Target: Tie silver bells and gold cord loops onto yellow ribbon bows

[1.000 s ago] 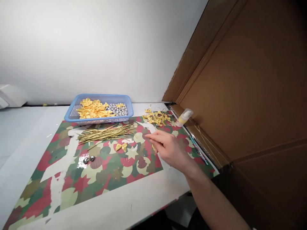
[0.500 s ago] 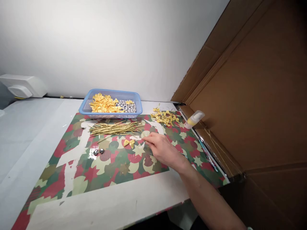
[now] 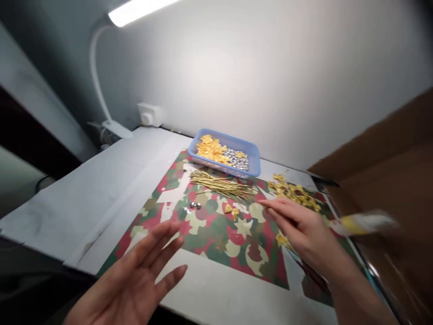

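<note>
My left hand (image 3: 135, 275) is in the near left, palm up, with its fingers apart and nothing in it. Beyond its fingertips, two small silver bells (image 3: 195, 205) lie on the patterned sheet (image 3: 216, 239). My right hand (image 3: 301, 225) is above the sheet's right part, thumb and fingertips pinched together; what they hold, if anything, is too blurred to make out. One yellow bow (image 3: 232, 211) lies left of those fingertips. Behind it is a bundle of gold twist ties (image 3: 219, 184). Another yellow bow (image 3: 280, 240) shows under my right hand, partly hidden.
A blue basket (image 3: 223, 170) at the back holds yellow bows and silver bells. Tied bows (image 3: 294, 194) are heaped at the back right. A blurred bottle (image 3: 361, 223) and a cardboard wall (image 3: 389, 149) border the right. A desk lamp (image 3: 98, 76) stands back left.
The view has swung left, bringing the lamp into sight. My left hand has come in from below, open. My right hand stays pinched, having risen a little from beside the twist ties.
</note>
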Tool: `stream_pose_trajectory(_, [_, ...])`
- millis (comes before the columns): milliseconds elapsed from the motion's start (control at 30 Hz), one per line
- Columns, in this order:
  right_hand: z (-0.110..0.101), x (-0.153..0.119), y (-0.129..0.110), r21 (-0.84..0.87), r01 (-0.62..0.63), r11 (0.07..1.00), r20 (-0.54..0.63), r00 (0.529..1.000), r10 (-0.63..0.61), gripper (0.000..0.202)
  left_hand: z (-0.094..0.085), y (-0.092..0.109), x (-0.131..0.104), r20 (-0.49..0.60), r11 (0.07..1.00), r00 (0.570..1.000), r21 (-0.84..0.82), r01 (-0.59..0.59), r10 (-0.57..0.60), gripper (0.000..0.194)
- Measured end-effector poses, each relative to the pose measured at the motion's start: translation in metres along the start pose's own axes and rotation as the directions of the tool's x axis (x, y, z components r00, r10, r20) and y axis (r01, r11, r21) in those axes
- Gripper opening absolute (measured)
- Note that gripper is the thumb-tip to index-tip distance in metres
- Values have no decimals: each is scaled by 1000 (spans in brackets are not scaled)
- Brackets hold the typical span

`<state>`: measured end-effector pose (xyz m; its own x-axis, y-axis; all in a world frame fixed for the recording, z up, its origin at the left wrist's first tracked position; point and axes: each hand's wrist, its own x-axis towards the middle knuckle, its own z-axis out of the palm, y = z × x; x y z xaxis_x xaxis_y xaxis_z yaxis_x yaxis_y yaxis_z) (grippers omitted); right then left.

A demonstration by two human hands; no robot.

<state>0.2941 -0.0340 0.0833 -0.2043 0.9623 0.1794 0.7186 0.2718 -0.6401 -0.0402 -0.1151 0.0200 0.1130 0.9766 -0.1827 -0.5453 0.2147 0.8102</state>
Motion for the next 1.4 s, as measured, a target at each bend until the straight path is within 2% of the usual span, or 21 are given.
stream_pose_trajectory(100, [5,6,3,-22,11,1000,31,999,-11,24,10,8,0,30,969,992,-210,129,-126,44])
stream_pose_trajectory(200, [7,11,1,-51,21,998,41,999,-19,23,14,13,6,46,954,989,-264,145,-137,43])
stream_pose_trajectory(333, [-2,24,-7,-137,-1,991,10,1000,3,23,9,11,19,1,932,977,-298,206,-215,40])
stream_pose_trajectory(400, [-8,31,-12,-174,-11,985,-19,1000,8,22,5,6,26,-41,938,966,-251,238,-256,37])
stream_pose_trajectory(500, [-12,39,-18,-186,-36,982,-49,998,28,21,-2,-6,35,-113,972,966,-17,233,-233,18])
stream_pose_trajectory(567, [-13,40,-21,-198,-57,979,-55,997,47,23,-6,-15,40,-93,964,974,149,218,-206,26])
stream_pose_trajectory(667, [-13,43,-18,-285,-82,955,-67,996,65,26,-13,-28,47,-41,953,975,207,223,-219,37])
stream_pose_trajectory(733, [-13,53,-11,-353,-90,931,-71,995,70,26,-18,-34,50,3,963,976,160,217,-220,47])
stream_pose_trajectory(800, [-11,75,-1,-407,-95,908,-58,995,78,25,-22,-38,52,18,971,976,104,216,-219,47])
stream_pose_trajectory(867, [-4,108,12,-475,-97,875,-30,995,94,21,-25,-40,54,20,973,975,74,218,-220,45])
stream_pose_trajectory(1000, [21,183,45,-588,-109,801,60,982,177,32,-28,-43,57,32,975,980,107,194,-198,37])
stream_pose_trajectory(1100, [41,218,66,-633,-86,769,161,958,239,35,-29,-43,57,39,973,978,117,197,-203,35])
stream_pose_trajectory(1233, [56,232,84,-638,-12,770,277,930,243,34,-27,-43,57,41,972,975,97,214,-218,39])
stream_pose_trajectory(1400, [59,233,95,-600,38,799,354,908,223,33,-25,-42,57,28,960,964,95,262,-266,40])
